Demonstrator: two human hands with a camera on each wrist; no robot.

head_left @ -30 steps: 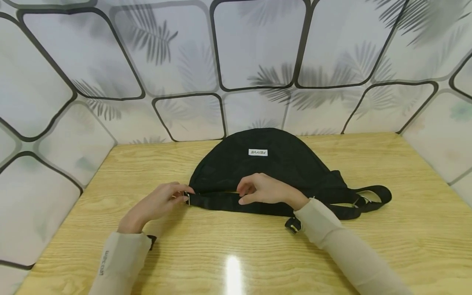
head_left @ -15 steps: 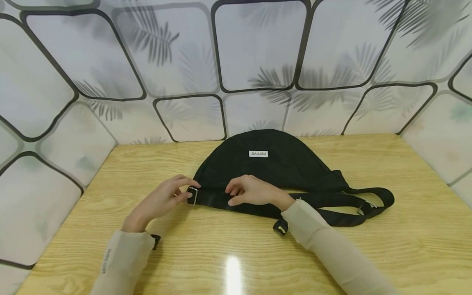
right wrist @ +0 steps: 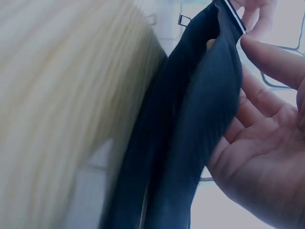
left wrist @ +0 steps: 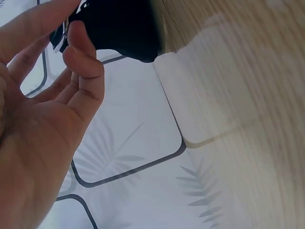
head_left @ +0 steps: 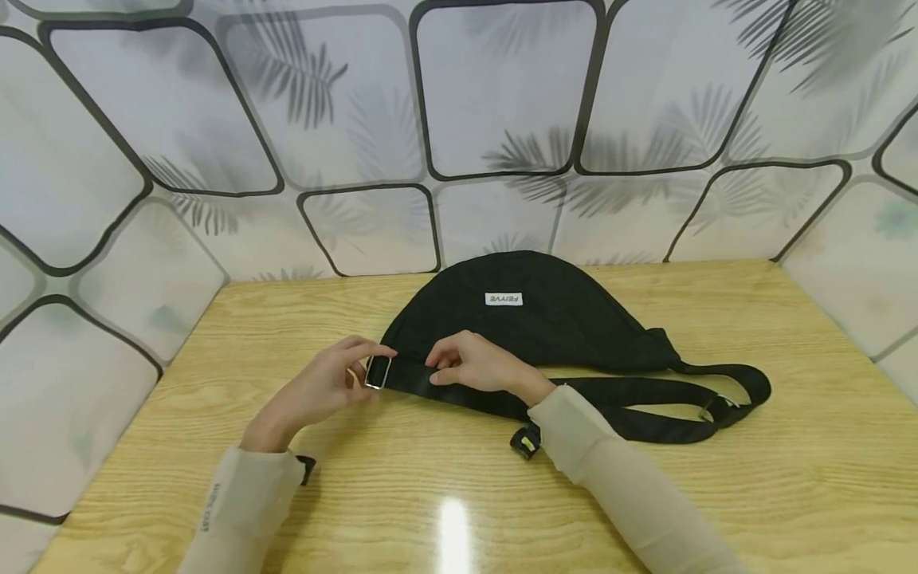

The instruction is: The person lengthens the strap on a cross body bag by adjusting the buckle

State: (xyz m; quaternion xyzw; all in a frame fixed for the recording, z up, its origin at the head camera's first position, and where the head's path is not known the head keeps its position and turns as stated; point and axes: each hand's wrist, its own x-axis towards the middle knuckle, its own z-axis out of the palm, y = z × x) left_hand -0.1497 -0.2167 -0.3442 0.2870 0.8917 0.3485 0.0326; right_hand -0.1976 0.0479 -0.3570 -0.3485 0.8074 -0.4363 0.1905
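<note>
Head view: the black bag [head_left: 516, 331] lies on the wooden bench [head_left: 373, 498], curved edge toward the patterned wall [head_left: 502, 96]; its strap [head_left: 412, 377] runs along the near side, long axis roughly left to right, sloping toward the person at the right; the metal buckle [head_left: 386, 373] sits at the left end, so the left hand [head_left: 323, 387] is the nearer one, its grip narrow, finger and thumb holding the buckle; the right hand [head_left: 484, 364] is a little farther along, its grip holding the strap between thumb and fingers; the relation that seems to count is buckle to right hand, near each other on one line; the white label [head_left: 504, 299] appears to read FEIYVE, upside down; lettering on the left sleeve [head_left: 208, 506] is too blurred to read.
</note>
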